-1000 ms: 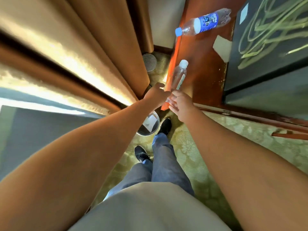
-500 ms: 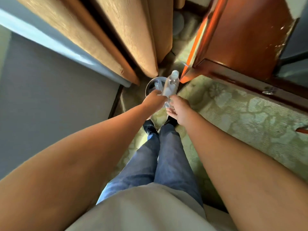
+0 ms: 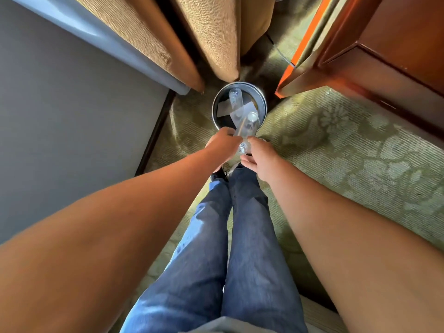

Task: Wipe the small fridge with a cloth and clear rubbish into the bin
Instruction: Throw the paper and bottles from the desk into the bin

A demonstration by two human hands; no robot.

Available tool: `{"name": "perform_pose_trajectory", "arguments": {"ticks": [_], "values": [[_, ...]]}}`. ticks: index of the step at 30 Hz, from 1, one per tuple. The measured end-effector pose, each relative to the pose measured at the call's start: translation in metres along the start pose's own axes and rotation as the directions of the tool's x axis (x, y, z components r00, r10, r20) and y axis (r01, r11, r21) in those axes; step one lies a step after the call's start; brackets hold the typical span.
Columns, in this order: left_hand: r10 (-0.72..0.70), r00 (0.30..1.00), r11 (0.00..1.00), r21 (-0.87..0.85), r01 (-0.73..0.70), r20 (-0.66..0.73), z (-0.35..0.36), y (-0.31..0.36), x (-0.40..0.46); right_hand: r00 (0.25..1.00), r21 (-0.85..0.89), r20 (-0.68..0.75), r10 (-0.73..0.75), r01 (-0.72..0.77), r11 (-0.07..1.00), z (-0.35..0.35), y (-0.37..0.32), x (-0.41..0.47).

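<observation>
Holding item: clear plastic bottle [image 3: 247, 127], gripped low by left hand [image 3: 222, 146], fingers curled round it; right hand [image 3: 258, 156] loosely cupped beside its base, contact unclear. Bottle cap end tilts over round metal bin [image 3: 263, 102] on patterned carpet [image 3: 336, 145]. Bin contents: another bottle [image 3: 234, 98], paper scraps [image 3: 224, 108]. Adjacent: curtains [image 3: 211, 44], wooden cabinet [image 3: 384, 51].

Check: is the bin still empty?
No. The bin already holds a clear bottle and paper scraps.
</observation>
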State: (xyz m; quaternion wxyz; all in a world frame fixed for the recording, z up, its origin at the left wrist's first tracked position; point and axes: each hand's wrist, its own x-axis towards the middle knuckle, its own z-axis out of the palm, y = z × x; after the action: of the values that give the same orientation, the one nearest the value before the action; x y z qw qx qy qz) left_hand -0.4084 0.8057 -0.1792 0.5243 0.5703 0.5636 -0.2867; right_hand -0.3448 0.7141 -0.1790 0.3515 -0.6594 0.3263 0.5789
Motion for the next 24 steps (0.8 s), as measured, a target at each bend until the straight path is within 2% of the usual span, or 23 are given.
{"name": "perform_pose_trajectory", "arguments": {"ticks": [4, 7, 10, 17, 24], "values": [[0.003, 0.996, 1.0, 0.001, -0.003, -0.084, -0.013, -0.002, 0.005, 0.999, 0.003, 0.021, -0.044, 0.044, 0.999, 0.007, -0.007, 0.005], [-0.045, 0.995, 0.998, -0.053, 0.04, -0.084, -0.02, -0.005, 0.006, 0.999, 0.004, 0.044, -0.033, 0.033, 0.999, 0.008, -0.009, -0.001], [-0.03, 0.996, 0.998, -0.055, 0.026, -0.079, -0.023, -0.003, 0.005, 0.998, -0.02, 0.046, -0.038, 0.039, 0.999, 0.009, -0.012, -0.009], [0.088, 0.995, 0.996, -0.003, -0.088, -0.05, -0.045, 0.033, -0.029, 0.996, -0.046, 0.012, -0.088, 0.088, 0.995, 0.008, -0.031, -0.053], [0.271, 0.962, 0.962, 0.024, -0.27, -0.039, -0.083, 0.107, -0.11, 0.974, -0.02, 0.041, -0.223, 0.223, 0.975, -0.005, -0.083, -0.167]]}}
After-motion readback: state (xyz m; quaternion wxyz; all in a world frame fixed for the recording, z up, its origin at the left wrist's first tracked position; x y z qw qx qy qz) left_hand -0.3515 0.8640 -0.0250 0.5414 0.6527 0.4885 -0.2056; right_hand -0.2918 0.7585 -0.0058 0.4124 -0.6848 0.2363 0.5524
